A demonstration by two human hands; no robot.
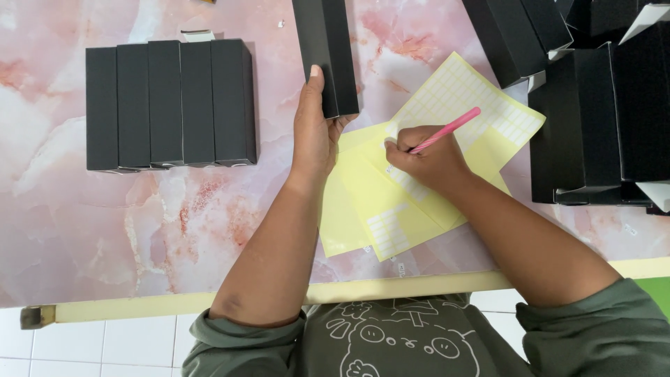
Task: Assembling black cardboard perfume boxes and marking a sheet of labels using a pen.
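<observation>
- The surface (139, 230) is pink marble-patterned with white veins, edged along the near side by a pale yellow strip; white floor tiles (105, 342) show below it.
- On the left, a row of five black boxes (169, 103) lies side by side, touching one another.
- On the right, a pile of black boxes (593, 105) is stacked loosely, some with white flaps showing.
- The left hand (314, 129) has its grip wrapped around the near end of a long black box (326, 49), thumb on top, holding it lengthwise away from the person, just left of the sheets.
- The box is matte black, narrow and rectangular, like those in the row.
- The right hand (426, 157) pinches a pink pen (447, 129), its tip on the yellow label sheets (419, 174).
- The sheets overlap in the middle of the surface, pale yellow with grids of small white labels, some already gone.
</observation>
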